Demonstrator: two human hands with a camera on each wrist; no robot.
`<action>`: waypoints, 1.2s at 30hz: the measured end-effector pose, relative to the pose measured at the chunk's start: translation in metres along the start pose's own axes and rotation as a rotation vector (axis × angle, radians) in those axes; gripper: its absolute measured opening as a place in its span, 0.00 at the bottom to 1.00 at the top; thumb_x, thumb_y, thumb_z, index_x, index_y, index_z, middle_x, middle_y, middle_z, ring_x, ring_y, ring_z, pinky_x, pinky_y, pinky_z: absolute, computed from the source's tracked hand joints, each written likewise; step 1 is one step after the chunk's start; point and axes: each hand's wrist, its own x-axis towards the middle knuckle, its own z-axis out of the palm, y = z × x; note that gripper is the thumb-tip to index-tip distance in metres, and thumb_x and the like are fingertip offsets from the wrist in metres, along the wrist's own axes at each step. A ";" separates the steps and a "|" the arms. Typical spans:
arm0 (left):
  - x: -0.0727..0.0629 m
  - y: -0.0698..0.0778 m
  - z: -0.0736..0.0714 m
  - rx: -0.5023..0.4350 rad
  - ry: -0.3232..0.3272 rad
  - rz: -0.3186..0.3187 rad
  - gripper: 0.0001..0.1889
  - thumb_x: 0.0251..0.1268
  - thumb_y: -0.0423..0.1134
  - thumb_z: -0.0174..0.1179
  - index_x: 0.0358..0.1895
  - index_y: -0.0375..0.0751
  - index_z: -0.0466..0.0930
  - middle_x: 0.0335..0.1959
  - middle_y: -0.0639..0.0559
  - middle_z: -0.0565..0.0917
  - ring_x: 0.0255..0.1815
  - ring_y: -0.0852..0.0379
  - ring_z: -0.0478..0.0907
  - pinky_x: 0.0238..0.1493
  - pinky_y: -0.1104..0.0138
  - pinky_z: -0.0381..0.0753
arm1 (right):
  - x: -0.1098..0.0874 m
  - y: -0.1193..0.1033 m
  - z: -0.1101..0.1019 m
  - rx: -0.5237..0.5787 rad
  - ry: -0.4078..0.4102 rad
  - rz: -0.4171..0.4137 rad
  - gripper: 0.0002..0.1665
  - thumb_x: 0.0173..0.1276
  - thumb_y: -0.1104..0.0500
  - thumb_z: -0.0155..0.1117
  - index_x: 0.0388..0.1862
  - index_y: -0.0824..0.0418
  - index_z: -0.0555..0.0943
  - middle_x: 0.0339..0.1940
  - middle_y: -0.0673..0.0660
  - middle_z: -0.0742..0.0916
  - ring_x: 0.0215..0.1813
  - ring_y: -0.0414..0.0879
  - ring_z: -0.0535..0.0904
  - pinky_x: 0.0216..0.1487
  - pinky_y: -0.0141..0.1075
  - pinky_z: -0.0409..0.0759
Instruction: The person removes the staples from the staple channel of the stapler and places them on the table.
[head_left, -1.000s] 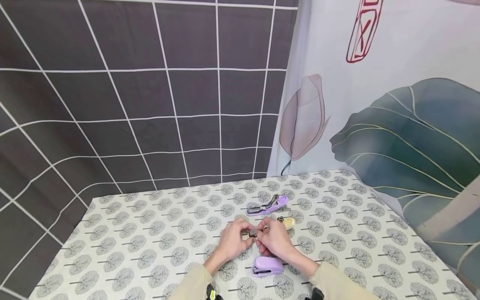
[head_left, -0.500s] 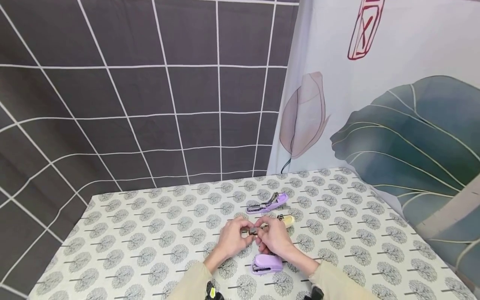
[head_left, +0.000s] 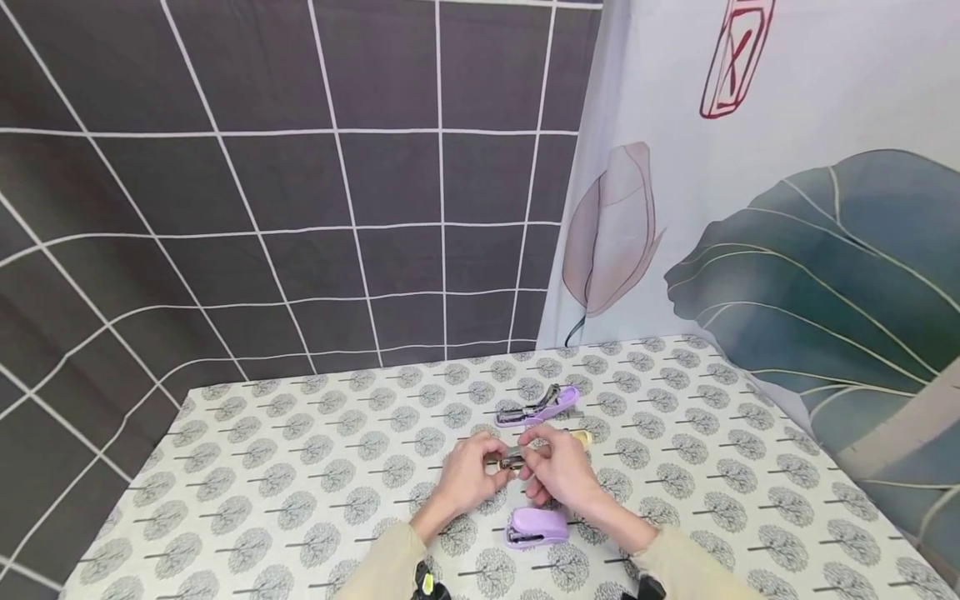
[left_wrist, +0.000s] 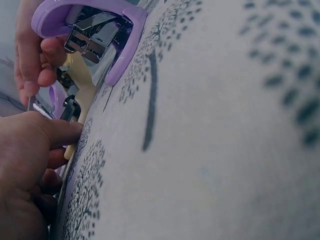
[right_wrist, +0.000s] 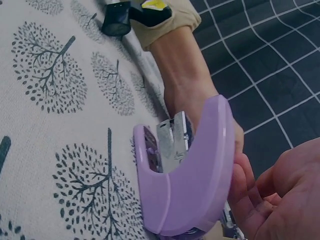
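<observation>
In the head view a yellow stapler [head_left: 582, 437] lies opened out, mostly hidden behind my hands. My left hand [head_left: 467, 473] grips its near end with thumb and fingers. The left wrist view shows more of the yellow stapler [left_wrist: 84, 82], with dark metal parts inside. Just above its metal channel, my right hand [head_left: 561, 468] pinches a thin silvery strip [left_wrist: 30, 103]; its kind is too small to tell. Close below my hands sits a closed-up purple stapler [head_left: 540, 523]. In the right wrist view the purple stapler [right_wrist: 212, 175] covers much of the work.
Behind the hands another purple stapler [head_left: 558, 404] lies folded open, its metal part raised. Everything rests on a tree-patterned tablecloth [head_left: 315, 500]. A dark checked curtain [head_left: 285, 183] and a white printed curtain [head_left: 675, 83] hang beyond the table's back edge.
My right hand has shifted slightly right, its fingertips tipping up. More of the silvery metal now shows between the two hands. The left hand keeps its hold, and the purple staplers stay put.
</observation>
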 end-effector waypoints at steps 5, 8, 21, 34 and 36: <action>-0.001 0.000 0.000 -0.021 -0.016 -0.015 0.11 0.50 0.35 0.75 0.38 0.46 0.86 0.33 0.62 0.79 0.33 0.63 0.75 0.37 0.67 0.75 | -0.002 -0.005 -0.008 0.017 -0.001 -0.004 0.11 0.70 0.73 0.57 0.50 0.74 0.76 0.22 0.62 0.84 0.15 0.48 0.79 0.17 0.44 0.81; -0.001 0.000 0.000 -0.030 -0.031 -0.034 0.11 0.51 0.35 0.75 0.39 0.46 0.86 0.33 0.62 0.78 0.31 0.63 0.72 0.34 0.68 0.73 | -0.003 -0.008 -0.013 0.026 0.006 -0.002 0.11 0.71 0.73 0.56 0.51 0.74 0.76 0.22 0.61 0.83 0.16 0.49 0.79 0.18 0.44 0.81; -0.001 0.000 0.001 -0.019 -0.028 -0.046 0.12 0.51 0.37 0.76 0.40 0.46 0.86 0.33 0.63 0.78 0.31 0.64 0.72 0.35 0.68 0.72 | -0.009 -0.014 -0.032 0.077 -0.007 -0.004 0.15 0.71 0.72 0.56 0.55 0.74 0.75 0.25 0.65 0.84 0.17 0.49 0.79 0.20 0.46 0.82; -0.001 0.000 0.001 -0.021 -0.024 -0.050 0.12 0.51 0.37 0.75 0.40 0.46 0.86 0.33 0.63 0.79 0.32 0.64 0.72 0.37 0.67 0.72 | -0.011 -0.015 -0.057 0.110 0.012 0.002 0.15 0.73 0.71 0.56 0.56 0.73 0.73 0.30 0.70 0.84 0.19 0.47 0.79 0.21 0.43 0.83; -0.001 0.000 0.001 -0.026 -0.031 -0.058 0.12 0.51 0.37 0.75 0.40 0.46 0.86 0.34 0.63 0.79 0.32 0.64 0.72 0.37 0.67 0.72 | -0.012 -0.015 -0.061 0.110 0.021 0.010 0.15 0.73 0.71 0.56 0.57 0.72 0.73 0.30 0.69 0.84 0.19 0.47 0.80 0.22 0.43 0.83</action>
